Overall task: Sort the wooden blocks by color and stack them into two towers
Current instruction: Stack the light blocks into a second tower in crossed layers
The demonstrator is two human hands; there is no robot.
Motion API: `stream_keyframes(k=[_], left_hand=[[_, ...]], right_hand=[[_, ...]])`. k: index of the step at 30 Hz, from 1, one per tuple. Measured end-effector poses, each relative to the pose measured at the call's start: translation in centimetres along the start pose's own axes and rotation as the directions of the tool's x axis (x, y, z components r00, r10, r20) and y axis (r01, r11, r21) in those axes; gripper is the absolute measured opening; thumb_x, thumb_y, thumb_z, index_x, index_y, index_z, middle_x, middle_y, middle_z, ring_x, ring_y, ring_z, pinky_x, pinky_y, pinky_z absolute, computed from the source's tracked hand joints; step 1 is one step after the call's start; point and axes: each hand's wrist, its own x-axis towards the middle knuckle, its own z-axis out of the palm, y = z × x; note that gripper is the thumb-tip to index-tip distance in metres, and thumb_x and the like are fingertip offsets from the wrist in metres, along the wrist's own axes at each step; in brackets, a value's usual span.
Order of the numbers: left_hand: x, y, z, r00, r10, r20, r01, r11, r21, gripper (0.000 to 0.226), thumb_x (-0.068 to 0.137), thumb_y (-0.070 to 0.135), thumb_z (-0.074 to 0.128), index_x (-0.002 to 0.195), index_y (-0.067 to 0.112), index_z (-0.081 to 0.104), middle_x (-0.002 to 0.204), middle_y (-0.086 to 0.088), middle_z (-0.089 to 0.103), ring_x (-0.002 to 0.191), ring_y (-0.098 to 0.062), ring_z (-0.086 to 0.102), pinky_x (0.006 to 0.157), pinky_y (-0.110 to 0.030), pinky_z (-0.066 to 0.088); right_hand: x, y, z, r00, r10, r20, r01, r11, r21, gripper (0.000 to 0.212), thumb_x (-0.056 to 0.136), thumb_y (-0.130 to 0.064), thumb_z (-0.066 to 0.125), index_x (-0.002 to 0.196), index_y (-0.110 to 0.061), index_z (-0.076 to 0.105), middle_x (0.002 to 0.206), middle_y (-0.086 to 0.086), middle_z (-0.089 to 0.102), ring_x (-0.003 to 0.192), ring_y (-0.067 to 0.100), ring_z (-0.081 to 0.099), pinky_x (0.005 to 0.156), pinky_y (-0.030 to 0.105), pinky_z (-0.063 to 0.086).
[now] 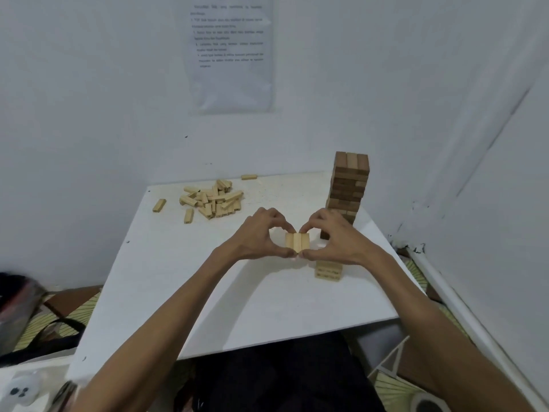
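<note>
A row of three light blocks (297,242), set side by side, is held between the left hand (261,233) and the right hand (335,236) over the middle of the white table (237,307). Each grip is narrow and closed on the row: the far ends are pinched by the forefingers and the near ends by the thumbs. Whether the row is clear of the table cannot be told.

Just beside the row, to the right and nearer the viewer, a short stack of light blocks (328,270) is seen; its top is partly covered by the right wrist. Behind the right hand a dark tower (347,185) stands upright near the right edge of the table, and its foot is partly hidden by that hand. A few paler blocks can be made out in it.

A loose pile of light blocks (212,200) is spread over the far left part of the table, well apart from the hands, with single blocks (159,205) scattered around it. A printed sheet of paper (231,52) is fixed to the wall (89,84) behind, its text too blurred to read. A dark bag (17,307) lies on the floor to the left.
</note>
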Motion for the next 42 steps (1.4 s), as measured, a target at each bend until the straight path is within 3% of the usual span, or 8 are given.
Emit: stream_keyframes(k=[5, 13, 42], left_hand=[[2.3, 2.5, 1.9, 0.998, 0.028, 0.059, -0.029, 0.999, 0.019, 0.050, 0.069, 0.053, 0.085, 0.114, 0.034, 0.072, 0.121, 0.010, 0.061, 0.112, -0.013, 0.047, 0.096, -0.043, 0.045], [3.5, 3.5, 4.2, 0.990, 0.013, 0.140, -0.011, 1.000, -0.018, 0.054, 0.068, 0.055, 0.083, 0.114, 0.031, 0.071, 0.119, 0.015, 0.063, 0.107, -0.008, 0.051, 0.094, -0.044, 0.047], [3.5, 3.9, 4.9, 0.986, 0.028, 0.163, -0.027, 1.000, -0.009, 0.047, 0.073, 0.048, 0.084, 0.114, 0.030, 0.071, 0.119, 0.013, 0.063, 0.106, -0.009, 0.051, 0.094, -0.043, 0.047]], right_hand=[[-2.2, 2.7, -1.0, 0.999, 0.053, -0.011, -0.053, 0.998, 0.034, 0.049, 0.071, -0.062, 0.078, 0.113, -0.042, 0.065, 0.119, -0.015, 0.051, 0.114, 0.005, 0.039, 0.099, 0.033, 0.042], [-4.1, 4.3, -1.2, 0.989, 0.144, 0.028, -0.145, 0.988, 0.045, 0.048, 0.076, -0.053, 0.083, 0.118, -0.038, 0.065, 0.129, -0.013, 0.049, 0.121, 0.008, 0.038, 0.096, 0.027, 0.034], [-5.0, 4.5, -0.6, 0.988, 0.153, 0.017, -0.154, 0.986, 0.066, 0.047, 0.076, -0.051, 0.083, 0.116, -0.036, 0.063, 0.124, -0.018, 0.054, 0.117, 0.006, 0.042, 0.095, 0.027, 0.036]])
